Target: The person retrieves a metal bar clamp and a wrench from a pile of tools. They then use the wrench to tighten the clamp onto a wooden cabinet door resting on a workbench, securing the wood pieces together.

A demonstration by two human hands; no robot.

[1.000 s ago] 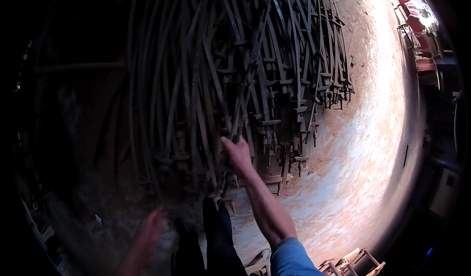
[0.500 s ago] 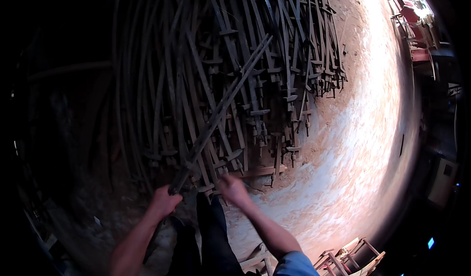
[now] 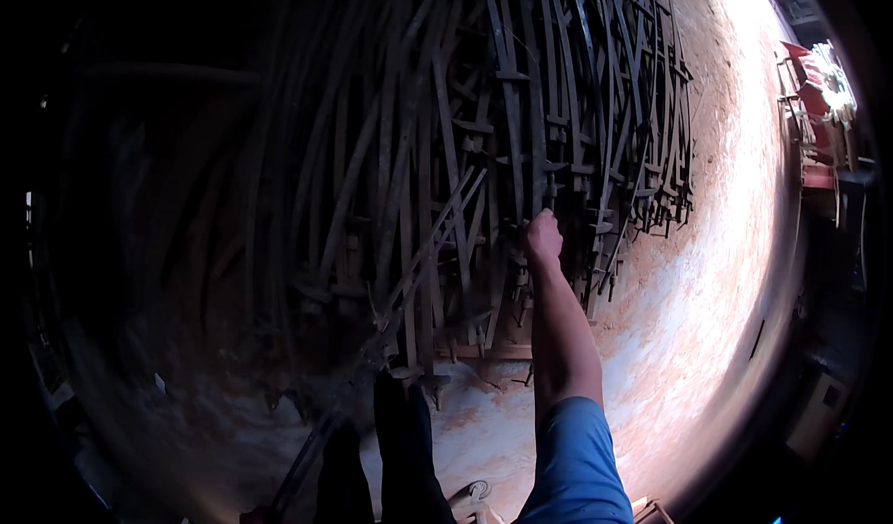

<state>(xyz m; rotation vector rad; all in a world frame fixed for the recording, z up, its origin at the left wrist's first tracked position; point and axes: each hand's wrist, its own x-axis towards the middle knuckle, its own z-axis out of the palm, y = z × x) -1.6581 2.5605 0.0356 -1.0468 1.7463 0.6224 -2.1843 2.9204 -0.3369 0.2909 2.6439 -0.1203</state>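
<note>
– Where are the hands?
– A person's right hand (image 3: 543, 237), just off centre toward 3 o'clock, is curled closed around the lower end of a metal bar clamp (image 3: 537, 152), its bar running toward 12 o'clock within a dense row of clamps (image 3: 386, 170). The left hand cannot be made out, nor what it holds.
– And toward 7 o'clock?
– Slanting bars (image 3: 430, 247) stretch that way from near centre, down beside dark-trousered legs (image 3: 402, 450); at 4 o'clock, sunlight washes the floor (image 3: 670, 338).
– How would such a clamp handle?
– Probably heavy, stiff and sturdy, perhaps slick with dust; best held on the bar, nearer mid-length for balance.
</note>
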